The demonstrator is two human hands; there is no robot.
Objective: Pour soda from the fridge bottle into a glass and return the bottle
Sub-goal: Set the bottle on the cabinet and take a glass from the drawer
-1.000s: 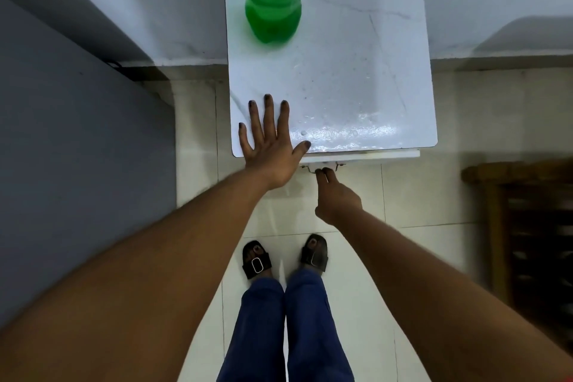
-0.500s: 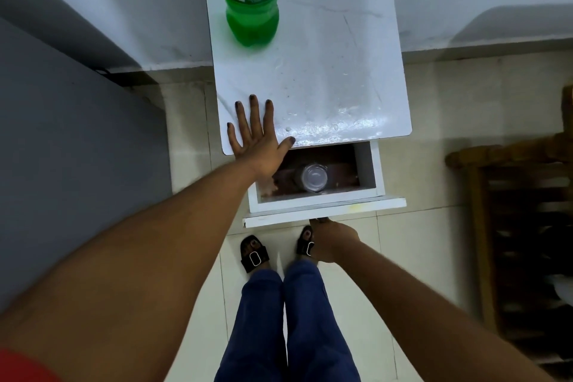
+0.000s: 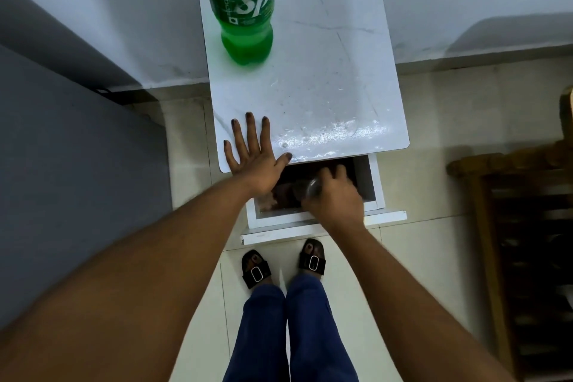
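The right hand (image 3: 333, 195) reaches into the open drawer (image 3: 370, 192), its grip closing around a clear glass (image 3: 311, 187) — blurred. The left hand (image 3: 252, 158) lies flat, fingers spread, on the white tabletop (image 3: 325, 71). At its far edge stands the green soda bottle (image 3: 243, 6) — upright.

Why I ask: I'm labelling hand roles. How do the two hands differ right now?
The left hand lies flat, fingers spread, on the white tabletop; the right hand reaches down into the open drawer, curled around a clear glass. Both are bare.
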